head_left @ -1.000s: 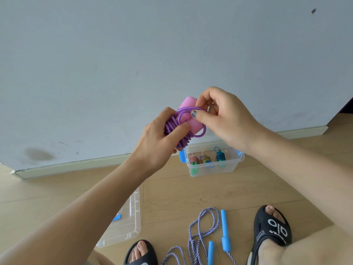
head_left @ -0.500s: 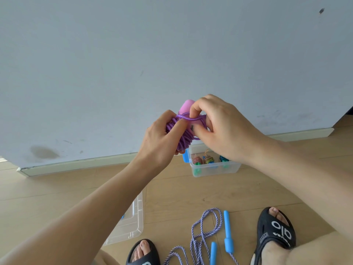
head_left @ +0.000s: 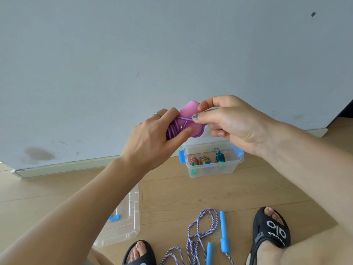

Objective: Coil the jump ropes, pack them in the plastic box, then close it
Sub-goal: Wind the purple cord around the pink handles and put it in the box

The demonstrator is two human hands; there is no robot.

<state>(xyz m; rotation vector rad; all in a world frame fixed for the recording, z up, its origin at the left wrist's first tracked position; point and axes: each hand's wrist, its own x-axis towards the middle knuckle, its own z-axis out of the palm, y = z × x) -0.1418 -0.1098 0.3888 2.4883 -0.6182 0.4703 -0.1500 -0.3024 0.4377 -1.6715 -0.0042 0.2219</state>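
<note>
Head view: the purple rope (head_left: 176,129) is held tight in the left hand (head_left: 152,138), and its loose end is pinched by the right hand (head_left: 229,121), above the plastic box (head_left: 212,169). If the pinch is lost, the coil could be sprung undone.

A pale grey-blue wall (head_left: 172,54) fills most of the view, smudged low on the left, perhaps a stain. A light skirting board (head_left: 66,167) meets pale wooden floorboards (head_left: 172,194).
</note>
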